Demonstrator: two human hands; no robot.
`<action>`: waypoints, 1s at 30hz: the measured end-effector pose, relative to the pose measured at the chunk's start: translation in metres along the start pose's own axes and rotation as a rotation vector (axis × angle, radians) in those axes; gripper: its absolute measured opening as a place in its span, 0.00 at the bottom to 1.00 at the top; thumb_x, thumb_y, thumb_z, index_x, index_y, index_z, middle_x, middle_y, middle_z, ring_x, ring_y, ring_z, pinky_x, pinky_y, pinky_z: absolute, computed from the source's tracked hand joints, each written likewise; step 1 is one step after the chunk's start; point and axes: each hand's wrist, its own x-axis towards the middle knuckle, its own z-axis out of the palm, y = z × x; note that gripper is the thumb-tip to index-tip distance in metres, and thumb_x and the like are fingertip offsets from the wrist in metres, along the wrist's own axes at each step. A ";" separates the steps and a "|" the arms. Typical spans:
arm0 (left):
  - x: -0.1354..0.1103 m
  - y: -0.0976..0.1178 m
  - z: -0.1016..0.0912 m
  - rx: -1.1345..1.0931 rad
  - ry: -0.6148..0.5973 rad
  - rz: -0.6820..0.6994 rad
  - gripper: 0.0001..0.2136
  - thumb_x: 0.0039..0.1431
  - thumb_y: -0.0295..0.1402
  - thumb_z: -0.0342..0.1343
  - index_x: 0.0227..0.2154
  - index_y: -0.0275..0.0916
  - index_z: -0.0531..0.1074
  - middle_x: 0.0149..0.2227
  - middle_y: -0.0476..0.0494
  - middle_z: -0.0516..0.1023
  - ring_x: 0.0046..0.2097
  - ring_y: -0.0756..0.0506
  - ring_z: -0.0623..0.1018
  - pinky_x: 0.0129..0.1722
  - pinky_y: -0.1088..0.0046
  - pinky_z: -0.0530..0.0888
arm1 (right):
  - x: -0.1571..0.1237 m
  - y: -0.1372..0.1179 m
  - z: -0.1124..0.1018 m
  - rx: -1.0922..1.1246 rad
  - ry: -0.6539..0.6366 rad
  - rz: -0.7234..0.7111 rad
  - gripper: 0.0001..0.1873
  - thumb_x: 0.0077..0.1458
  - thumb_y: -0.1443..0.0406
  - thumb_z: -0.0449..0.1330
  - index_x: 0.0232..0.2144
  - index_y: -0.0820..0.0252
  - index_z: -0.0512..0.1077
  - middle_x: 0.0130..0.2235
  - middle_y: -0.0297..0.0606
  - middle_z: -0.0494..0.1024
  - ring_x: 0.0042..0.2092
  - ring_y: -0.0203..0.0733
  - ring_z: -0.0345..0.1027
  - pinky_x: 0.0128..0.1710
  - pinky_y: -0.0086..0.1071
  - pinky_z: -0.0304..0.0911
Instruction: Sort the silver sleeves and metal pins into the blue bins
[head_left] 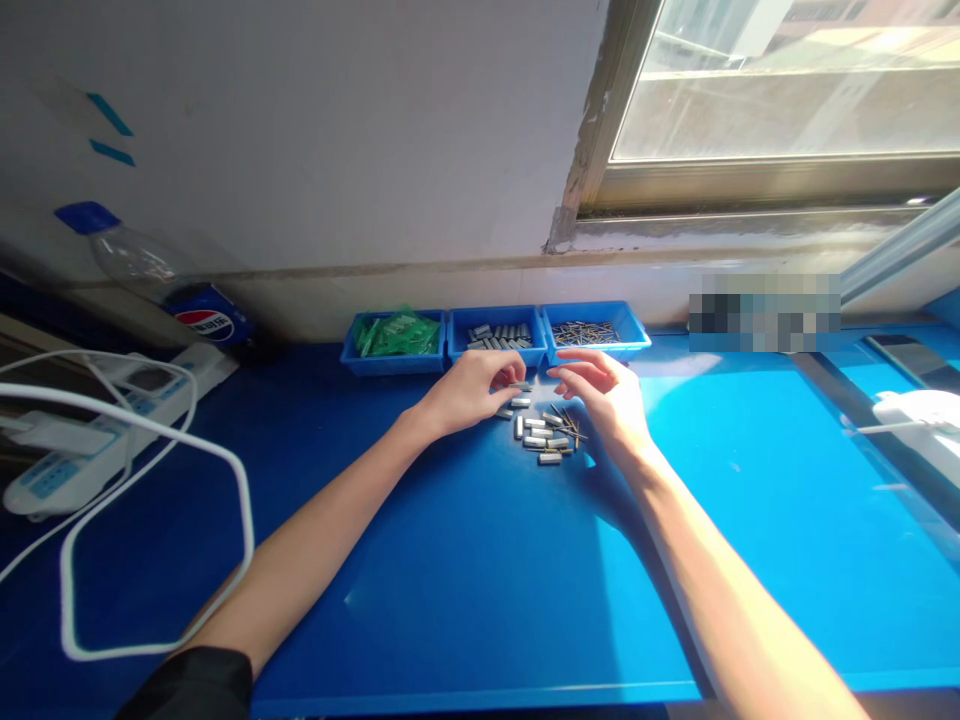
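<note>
My left hand (480,385) is closed in a pinch over the table, with a small silver metal cylinder (520,386) at its fingertips. Facing it from the right, my right hand (604,390) has its thumb and fingers bent together; anything between them is too small to make out. Just below both hands lie several loose metal cylinders (550,459) on the blue table (450,570). Thin metal pins (576,430) are scattered among these, mostly on the right side of the group.
Behind my hands stand three blue trays in a row: one with green plastic bags (401,332), one with metal cylinders (502,335), one with thin pins (585,332). White cables (247,500), a power strip (67,470) and a bottle (202,310) are at left.
</note>
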 end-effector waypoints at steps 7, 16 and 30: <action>0.003 0.013 0.004 -0.398 0.196 -0.081 0.12 0.54 0.36 0.74 0.36 0.38 0.80 0.37 0.45 0.86 0.39 0.44 0.86 0.46 0.66 0.85 | -0.003 0.006 0.002 0.003 -0.205 0.010 0.19 0.55 0.50 0.77 0.45 0.51 0.86 0.39 0.39 0.89 0.39 0.51 0.84 0.43 0.44 0.80; 0.004 0.017 -0.005 -0.360 0.223 -0.116 0.11 0.58 0.39 0.72 0.35 0.36 0.82 0.39 0.41 0.89 0.39 0.41 0.89 0.41 0.69 0.86 | -0.001 0.001 0.001 0.039 -0.161 0.049 0.17 0.55 0.50 0.77 0.42 0.51 0.87 0.36 0.38 0.89 0.37 0.50 0.82 0.47 0.48 0.79; 0.002 -0.002 -0.007 0.009 0.252 0.039 0.08 0.67 0.29 0.62 0.42 0.37 0.87 0.45 0.40 0.91 0.46 0.42 0.89 0.52 0.67 0.85 | 0.002 0.008 -0.001 0.014 -0.114 0.043 0.16 0.55 0.50 0.76 0.41 0.52 0.86 0.39 0.41 0.90 0.37 0.50 0.82 0.43 0.45 0.80</action>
